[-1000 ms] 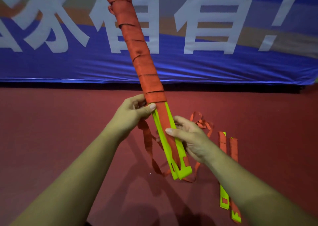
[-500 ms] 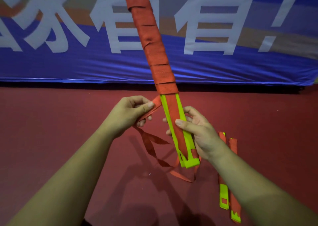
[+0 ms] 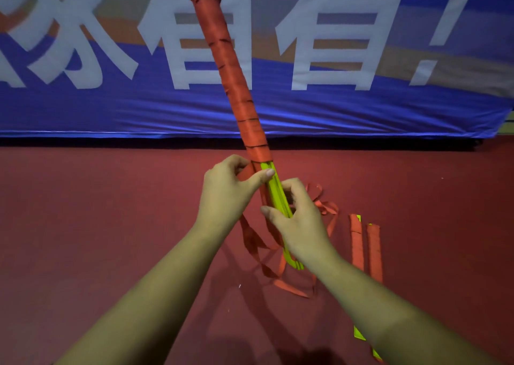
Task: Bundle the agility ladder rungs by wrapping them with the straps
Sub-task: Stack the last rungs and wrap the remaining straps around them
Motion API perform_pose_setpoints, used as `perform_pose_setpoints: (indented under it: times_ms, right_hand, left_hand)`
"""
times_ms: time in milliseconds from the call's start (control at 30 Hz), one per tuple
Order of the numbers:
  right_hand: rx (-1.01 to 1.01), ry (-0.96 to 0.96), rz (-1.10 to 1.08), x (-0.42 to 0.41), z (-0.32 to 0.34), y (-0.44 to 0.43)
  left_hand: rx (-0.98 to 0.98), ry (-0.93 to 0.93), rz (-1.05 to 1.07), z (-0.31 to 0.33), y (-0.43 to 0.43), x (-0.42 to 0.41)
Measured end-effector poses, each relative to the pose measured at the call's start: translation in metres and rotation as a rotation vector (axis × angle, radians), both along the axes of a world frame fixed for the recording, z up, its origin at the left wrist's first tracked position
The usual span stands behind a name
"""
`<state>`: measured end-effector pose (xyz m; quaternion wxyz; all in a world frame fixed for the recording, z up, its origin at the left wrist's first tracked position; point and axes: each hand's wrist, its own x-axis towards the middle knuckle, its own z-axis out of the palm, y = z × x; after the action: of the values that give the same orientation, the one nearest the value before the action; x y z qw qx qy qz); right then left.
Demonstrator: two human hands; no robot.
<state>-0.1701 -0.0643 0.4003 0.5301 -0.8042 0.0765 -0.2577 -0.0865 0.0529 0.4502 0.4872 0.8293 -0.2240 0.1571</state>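
Facing the blue banner [image 3: 83,108] and the red floor [image 3: 111,239], you are holding the long bundle [image 3: 236,94] tilted upward, so its wrapped top is liable to swing. Your right hand [image 3: 297,225] is curling round the bare yellow rungs [image 3: 274,189] below the wrap. Your left hand [image 3: 228,192] is pinching the orange strap [image 3: 250,239] against them under its thumb. If that thumb slips, you are risking the last turn loosening. The twisted tail is dangling floorward, inviting 1 snag.
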Motion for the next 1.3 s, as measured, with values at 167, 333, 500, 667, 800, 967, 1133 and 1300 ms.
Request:
perform_pose_setpoints:
  times_ms: [167,333,500,667,800,967,1133,1300]
  right_hand:
    - [-0.064,0.007,0.030,-0.001,-0.002,-0.004]
    - [-0.029,-0.023,0.065,0.003,-0.004,-0.005]
    - [0.547,0.014,0.302,-0.002,0.009,-0.016]
    - [0.804,0.225,0.514,-0.008,0.018,-0.027]
    - [0.810,0.160,0.564,-0.009,0.020,-0.029]
    - [0.684,0.056,0.498,-0.009,0.015,-0.032]
    - [0.385,-0.053,0.258,-0.006,0.008,-0.035]
    - [-0.010,-0.044,0.013,0.000,-0.003,-0.032]
  left_hand:
    - [-0.010,0.033,-0.062,-0.007,0.003,0.006]
    - [-0.180,0.286,-0.261,-0.015,0.003,0.012]
    - [-0.267,0.389,-0.441,-0.011,0.016,0.014]
    - [-0.321,0.414,-0.555,-0.005,0.020,0.016]
    - [-0.307,0.378,-0.641,0.002,0.021,0.011]
    - [-0.243,0.377,-0.675,0.007,0.019,0.008]
    - [-0.026,0.261,-0.385,0.002,0.017,0.011]
    - [0.017,0.098,-0.226,-0.005,0.002,0.002]
